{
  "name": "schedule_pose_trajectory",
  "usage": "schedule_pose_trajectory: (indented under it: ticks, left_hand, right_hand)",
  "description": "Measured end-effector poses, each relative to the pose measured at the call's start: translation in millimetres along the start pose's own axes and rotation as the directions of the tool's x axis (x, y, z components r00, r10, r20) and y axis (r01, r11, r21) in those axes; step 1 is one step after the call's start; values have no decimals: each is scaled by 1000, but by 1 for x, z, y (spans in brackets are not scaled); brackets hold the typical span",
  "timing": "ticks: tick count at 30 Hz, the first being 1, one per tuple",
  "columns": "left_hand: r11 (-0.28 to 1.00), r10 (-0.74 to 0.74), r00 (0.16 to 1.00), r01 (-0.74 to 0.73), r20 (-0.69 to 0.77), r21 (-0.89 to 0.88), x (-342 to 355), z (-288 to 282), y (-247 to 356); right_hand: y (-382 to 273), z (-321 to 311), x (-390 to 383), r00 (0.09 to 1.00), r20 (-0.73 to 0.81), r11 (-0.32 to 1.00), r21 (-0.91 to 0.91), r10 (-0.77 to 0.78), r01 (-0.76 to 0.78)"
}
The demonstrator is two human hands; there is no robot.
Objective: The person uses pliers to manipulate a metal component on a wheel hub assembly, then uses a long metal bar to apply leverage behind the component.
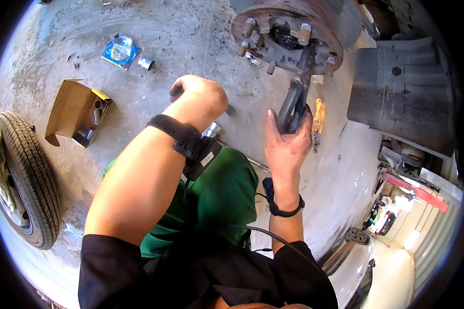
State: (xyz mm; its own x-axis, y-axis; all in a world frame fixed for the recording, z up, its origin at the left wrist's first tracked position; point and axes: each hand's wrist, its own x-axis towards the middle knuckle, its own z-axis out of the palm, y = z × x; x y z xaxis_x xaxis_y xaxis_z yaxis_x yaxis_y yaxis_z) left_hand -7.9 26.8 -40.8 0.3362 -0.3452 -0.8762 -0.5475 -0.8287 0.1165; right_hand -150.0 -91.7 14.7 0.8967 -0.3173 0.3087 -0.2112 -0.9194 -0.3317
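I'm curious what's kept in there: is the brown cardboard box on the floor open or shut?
Open. The cardboard box has its inside uncovered to the camera, and shiny cylindrical pieces show within.

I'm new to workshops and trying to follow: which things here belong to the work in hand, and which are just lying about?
Seemingly in use:
dark metal pliers, gripped by the right hand
rusty round metal hub, where the pliers reach

Perhaps just lying about:
open brown cardboard box
blue rectangular packet
silver metal cylinder
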Motion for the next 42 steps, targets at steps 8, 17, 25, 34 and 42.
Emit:
schedule_pose_trajectory:
  ticks: [8, 17, 25, 34, 42]
  left_hand:
    - [999, 42, 999, -42, 4, 32, 2, -1, -2]
    - [996, 62, 998, -61, -7, 70, 0, -3, 1]
    - [992, 46, 999, -48, 15, 116, 5, 1, 8]
    - [997, 34, 999, -34, -9, 69, 12, 6, -3]
    - [998, 26, 999, -23, -34, 65, 14, 0, -5]
  right_hand:
    - [1, 8, -3, 987, -22, 984, -70, 162, -163]
    - [-10, -2, -2, 994, -102, 994, -102, 37, -47]
    - [-6, 0, -5, 883, -450, 991, -37, -132, 129]
    - [-23, -1, -15, 950, -78, 948, 135, 301, -289]
    - [-4, 5, 2, 986, -30, 973, -160, 162, -164]
